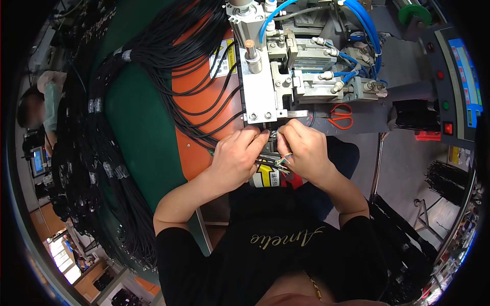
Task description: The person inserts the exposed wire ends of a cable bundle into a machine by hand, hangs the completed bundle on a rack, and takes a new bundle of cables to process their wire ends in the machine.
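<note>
Both my hands are close together at the front of a metal press machine (260,86). My left hand (236,155) is closed in a pinch on a black cable, its fingertips just under the machine's front plate. Opposite it, my right hand (307,150) pinches thin wires at the cable's end; the fingers hide most of them. Below the fingertips, stripped colored wires (284,162) fan out from black cable ends between my hands. Behind them is a yellow, white and red label (270,176).
Bundled black cables (153,56) run across the green and orange table (138,148) on the left. Red-handled scissors (341,117) lie right of the machine. Blue air hoses (375,30) loop above, and a control panel (459,81) stands at right. Another person (48,102) is at far left.
</note>
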`<state>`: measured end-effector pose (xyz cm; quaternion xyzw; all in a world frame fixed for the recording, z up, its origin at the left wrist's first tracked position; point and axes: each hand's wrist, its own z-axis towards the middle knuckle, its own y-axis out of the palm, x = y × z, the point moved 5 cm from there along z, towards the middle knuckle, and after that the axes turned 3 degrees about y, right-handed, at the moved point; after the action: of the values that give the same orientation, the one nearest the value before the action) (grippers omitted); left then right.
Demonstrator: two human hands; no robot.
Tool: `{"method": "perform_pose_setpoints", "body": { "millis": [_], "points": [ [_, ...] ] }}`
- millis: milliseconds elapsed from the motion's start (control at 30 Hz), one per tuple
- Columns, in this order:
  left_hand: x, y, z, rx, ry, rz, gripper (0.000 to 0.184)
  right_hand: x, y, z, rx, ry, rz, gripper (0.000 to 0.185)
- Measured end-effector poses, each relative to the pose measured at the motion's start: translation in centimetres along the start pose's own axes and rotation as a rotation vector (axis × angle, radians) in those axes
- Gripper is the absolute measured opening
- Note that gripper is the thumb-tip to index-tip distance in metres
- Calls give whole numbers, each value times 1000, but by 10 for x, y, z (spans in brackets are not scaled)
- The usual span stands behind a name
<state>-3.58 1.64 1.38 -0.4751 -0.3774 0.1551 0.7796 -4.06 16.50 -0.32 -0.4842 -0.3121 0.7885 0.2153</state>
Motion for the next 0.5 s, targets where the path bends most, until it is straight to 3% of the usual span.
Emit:
{"method": "perform_pose_setpoints", "body": {
  "millis": [500],
  "points": [
    [-2, 3, 0, 10, 9, -57, 54, -1, 4, -6, 47, -10, -44, 13]
  ]
}}
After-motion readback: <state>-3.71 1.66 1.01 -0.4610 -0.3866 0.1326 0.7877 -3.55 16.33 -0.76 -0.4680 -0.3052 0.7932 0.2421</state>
